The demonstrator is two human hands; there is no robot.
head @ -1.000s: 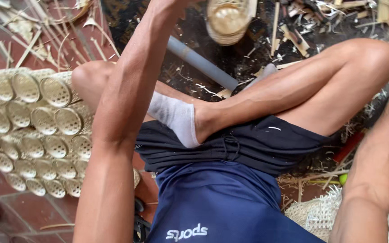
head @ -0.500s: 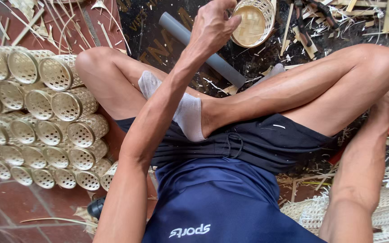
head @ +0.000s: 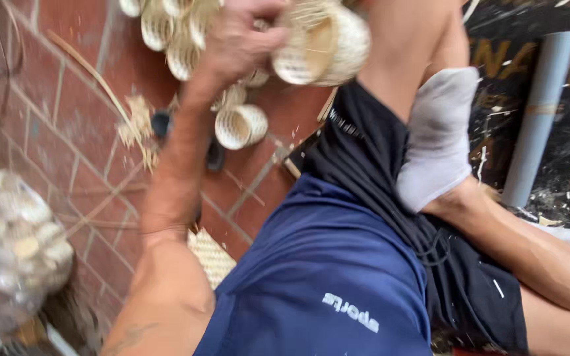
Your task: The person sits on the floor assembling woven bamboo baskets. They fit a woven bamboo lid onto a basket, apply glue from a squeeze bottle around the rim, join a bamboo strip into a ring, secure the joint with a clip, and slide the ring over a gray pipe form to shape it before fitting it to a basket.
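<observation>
My left hand (head: 239,39) is raised at the top of the view, shut on a small round woven bamboo basket (head: 324,46) whose open mouth faces left; both are motion-blurred. Just beneath the hand lies another small woven basket (head: 239,125) on its side, and more of them are stacked at the top edge (head: 166,29). My folded leg with a white sock (head: 440,132) lies right of the held basket. My right hand is out of view.
The ground on the left is red brick floor (head: 54,112) with loose bamboo strips (head: 133,125). A clear bag of small baskets (head: 14,244) sits at lower left. A woven mat piece (head: 212,257) lies by my hip. A grey pipe (head: 536,112) rests on dark ground at right.
My left hand took the basket from the far dark ground and carried it back to the left, above the stacked baskets. The view swung left, and my right arm left the frame.
</observation>
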